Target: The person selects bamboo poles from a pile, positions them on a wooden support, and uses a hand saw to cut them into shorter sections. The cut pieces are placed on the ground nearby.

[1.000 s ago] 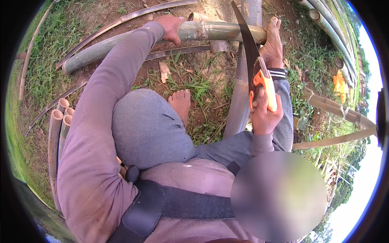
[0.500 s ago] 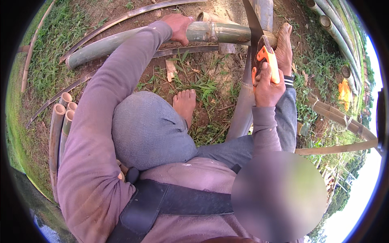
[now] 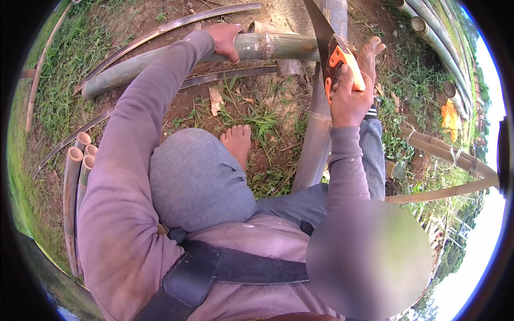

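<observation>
A greenish bamboo pole (image 3: 286, 46) lies crosswise in front of me, resting on a thicker bamboo length (image 3: 316, 134) that runs away from me. My left hand (image 3: 225, 41) is closed over the pole from above, left of its node. In my right hand (image 3: 350, 99) is a handsaw (image 3: 347, 67) with an orange and black handle, its fingers wrapped round the grip. The saw blade (image 3: 319, 27) stands across the pole near its right end. My bare right foot (image 3: 368, 56) is beside that end, just right of the saw; the handle partly hides the contact.
Split bamboo strips (image 3: 176, 21) curve over the ground behind and in front of the pole. Several cut bamboo tubes (image 3: 73, 155) stand at the left. More poles (image 3: 433, 37) lie at the far right, near an orange bag (image 3: 450, 120). A tied bamboo frame (image 3: 439, 147) is at the right.
My right hand has pushed the saw forward, away from me, across the pole. My left hand keeps its hold on the pole. The whole view has shifted slightly.
</observation>
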`<state>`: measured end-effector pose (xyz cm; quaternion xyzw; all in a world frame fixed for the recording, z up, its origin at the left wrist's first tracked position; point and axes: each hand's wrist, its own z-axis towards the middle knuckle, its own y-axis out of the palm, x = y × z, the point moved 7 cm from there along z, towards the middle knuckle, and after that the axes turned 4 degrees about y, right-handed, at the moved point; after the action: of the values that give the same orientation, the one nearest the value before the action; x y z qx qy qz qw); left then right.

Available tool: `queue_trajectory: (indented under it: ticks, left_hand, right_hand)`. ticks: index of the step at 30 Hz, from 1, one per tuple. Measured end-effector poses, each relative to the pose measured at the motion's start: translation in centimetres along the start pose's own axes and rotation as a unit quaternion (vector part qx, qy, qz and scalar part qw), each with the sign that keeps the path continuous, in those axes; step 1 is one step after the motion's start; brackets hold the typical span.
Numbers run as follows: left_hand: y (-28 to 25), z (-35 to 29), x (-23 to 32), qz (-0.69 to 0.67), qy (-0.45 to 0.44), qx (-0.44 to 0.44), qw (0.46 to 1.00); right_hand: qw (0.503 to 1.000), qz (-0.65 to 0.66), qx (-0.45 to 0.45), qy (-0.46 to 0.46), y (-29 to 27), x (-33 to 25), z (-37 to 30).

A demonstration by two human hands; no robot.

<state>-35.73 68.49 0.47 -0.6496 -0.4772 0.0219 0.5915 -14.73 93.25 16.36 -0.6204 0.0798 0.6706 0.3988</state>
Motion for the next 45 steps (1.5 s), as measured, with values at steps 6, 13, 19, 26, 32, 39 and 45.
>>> queue_trajectory:
  ticks: [6,13,19,26,32,39,45]
  left_hand:
    - [0.3,-2.6,4.3,0.183,-0.065,0.088,0.977]
    - [-0.3,-3.3,4.0,0.189,-0.087,0.069,0.976]
    - [-0.5,-2.9,5.0,0.178,-0.076,0.069,0.979]
    - [-0.6,-3.2,4.0,0.171,-0.084,0.075,0.979]
    - [-0.5,-2.7,4.0,0.170,-0.061,0.110,0.977]
    - [-0.7,-3.3,4.0,0.163,-0.073,0.068,0.982]
    - [-0.3,-1.8,2.8,0.141,-0.044,0.038,0.988]
  right_hand:
    - [0.997,-0.021,-0.028,0.067,-0.9,-1.7,-1.7]
    - [0.995,0.030,-0.001,0.097,-11.6,-2.6,-15.6]
    - [0.999,-0.012,-0.019,0.037,-1.4,-1.8,-2.5]
    - [0.992,0.040,0.008,0.122,-10.2,-2.6,-15.4]
    - [0.995,0.034,-0.019,0.092,-0.5,0.0,-2.9]
    - [0.998,0.029,0.002,0.054,-1.9,2.5,-4.3]
    - [0.997,0.073,0.002,0.018,-1.5,7.0,-6.1]
